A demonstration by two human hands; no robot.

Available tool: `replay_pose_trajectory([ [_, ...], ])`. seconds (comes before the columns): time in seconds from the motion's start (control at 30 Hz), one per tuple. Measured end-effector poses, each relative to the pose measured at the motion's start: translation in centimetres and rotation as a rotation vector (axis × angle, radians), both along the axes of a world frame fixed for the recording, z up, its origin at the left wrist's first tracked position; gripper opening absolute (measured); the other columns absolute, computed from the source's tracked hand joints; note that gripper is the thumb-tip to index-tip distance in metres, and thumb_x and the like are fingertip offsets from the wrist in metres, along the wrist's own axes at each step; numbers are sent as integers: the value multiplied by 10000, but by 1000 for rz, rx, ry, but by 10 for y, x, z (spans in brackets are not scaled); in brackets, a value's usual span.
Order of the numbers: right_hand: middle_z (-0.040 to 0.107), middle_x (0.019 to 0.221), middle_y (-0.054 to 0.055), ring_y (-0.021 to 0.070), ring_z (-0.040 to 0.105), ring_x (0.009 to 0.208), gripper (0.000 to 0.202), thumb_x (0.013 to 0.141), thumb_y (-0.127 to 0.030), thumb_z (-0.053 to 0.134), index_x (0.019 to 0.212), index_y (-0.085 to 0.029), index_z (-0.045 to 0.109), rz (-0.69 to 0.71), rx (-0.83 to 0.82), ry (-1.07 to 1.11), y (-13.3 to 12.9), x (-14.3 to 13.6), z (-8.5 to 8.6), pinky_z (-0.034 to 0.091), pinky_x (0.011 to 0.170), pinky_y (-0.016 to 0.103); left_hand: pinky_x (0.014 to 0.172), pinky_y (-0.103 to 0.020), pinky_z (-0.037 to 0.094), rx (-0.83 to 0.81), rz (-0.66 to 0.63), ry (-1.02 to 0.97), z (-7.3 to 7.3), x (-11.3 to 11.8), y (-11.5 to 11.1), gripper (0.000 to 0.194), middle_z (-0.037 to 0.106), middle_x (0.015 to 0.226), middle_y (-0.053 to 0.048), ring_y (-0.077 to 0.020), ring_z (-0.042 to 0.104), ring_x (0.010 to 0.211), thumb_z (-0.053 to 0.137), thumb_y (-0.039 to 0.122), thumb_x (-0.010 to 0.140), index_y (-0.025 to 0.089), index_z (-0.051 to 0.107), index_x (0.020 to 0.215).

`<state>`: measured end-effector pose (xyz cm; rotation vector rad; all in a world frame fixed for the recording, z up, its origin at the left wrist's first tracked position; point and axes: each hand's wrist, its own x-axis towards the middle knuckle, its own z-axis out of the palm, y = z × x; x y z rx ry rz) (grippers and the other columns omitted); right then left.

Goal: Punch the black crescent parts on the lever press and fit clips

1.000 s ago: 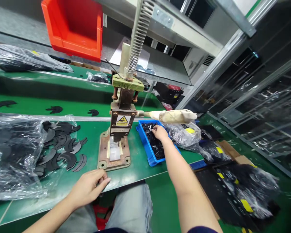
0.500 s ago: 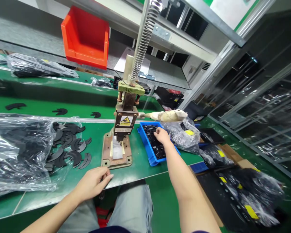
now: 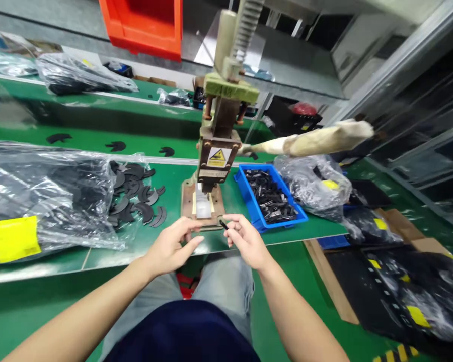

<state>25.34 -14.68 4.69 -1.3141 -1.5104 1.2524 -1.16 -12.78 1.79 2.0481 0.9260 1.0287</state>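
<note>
Between thumb and fingers my right hand (image 3: 244, 239) pinches a small black part (image 3: 224, 224), just in front of the press base. Facing it, my left hand (image 3: 176, 245) has its thumb and fingers apart and nothing between them. The hand press (image 3: 219, 151) stands behind both hands, with a pale metal block (image 3: 203, 205) on its base. To its right, a blue bin (image 3: 253, 205) holds many small black pieces (image 3: 272, 197). Curved black pieces (image 3: 134, 188) are piled left of the press.
Large plastic bags (image 3: 53, 191) cover the bench's left side. The press's wrapped handle (image 3: 320, 141) sticks out above the blue bin. Another plastic bag (image 3: 313, 183) lies beyond the bin. An orange bin (image 3: 145, 25) sits on the upper shelf. Boxes with bagged parts stand at the right.
My right hand has left the blue bin and come to the press front with a small black part. My left hand is now nearer to it. The view has shifted.
</note>
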Motion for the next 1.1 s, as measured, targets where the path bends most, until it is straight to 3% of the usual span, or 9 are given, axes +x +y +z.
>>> replay_pose_trajectory([
  [0.13, 665, 832, -16, 90, 584, 642, 271, 979, -489, 583, 1078, -242, 534, 106, -112, 121, -16, -25, -8, 491, 608, 249, 793, -312, 574, 91, -103, -18, 3, 1, 0, 400, 686, 1137, -89, -161, 653, 876, 662, 268, 990, 254, 614, 1387],
  [0.3, 649, 778, -30, 83, 557, 625, 264, 977, -487, 605, 1008, -233, 537, 151, -170, 160, -20, -32, -15, 458, 592, 233, 785, -314, 590, 112, -120, -85, -6, 0, -7, 315, 723, 1047, -89, -180, 685, 921, 674, 203, 979, 232, 676, 1293],
  [0.93, 640, 786, -27, 83, 553, 635, 299, 991, -530, 568, 998, -232, 543, 176, -177, 151, -24, -38, -24, 475, 611, 243, 776, -316, 603, 144, -137, -81, 1, -4, -21, 283, 750, 1011, -86, -187, 718, 904, 677, 167, 963, 229, 700, 1238],
  [1.03, 653, 785, -17, 94, 569, 632, 299, 999, -526, 549, 1011, -227, 563, 187, -159, 85, -18, -35, -22, 487, 609, 253, 805, -318, 595, 219, -120, -36, 2, -6, -14, 212, 761, 994, -71, -182, 719, 904, 662, 148, 965, 233, 715, 1152],
  [1.1, 668, 846, 0, 105, 600, 700, 288, 990, -504, 576, 1061, -226, 594, 154, -120, 25, -5, -25, -12, 510, 658, 263, 829, -314, 592, 235, -70, -2, 0, -11, 0, 156, 766, 992, -64, -177, 719, 915, 650, 164, 974, 229, 723, 1095],
])
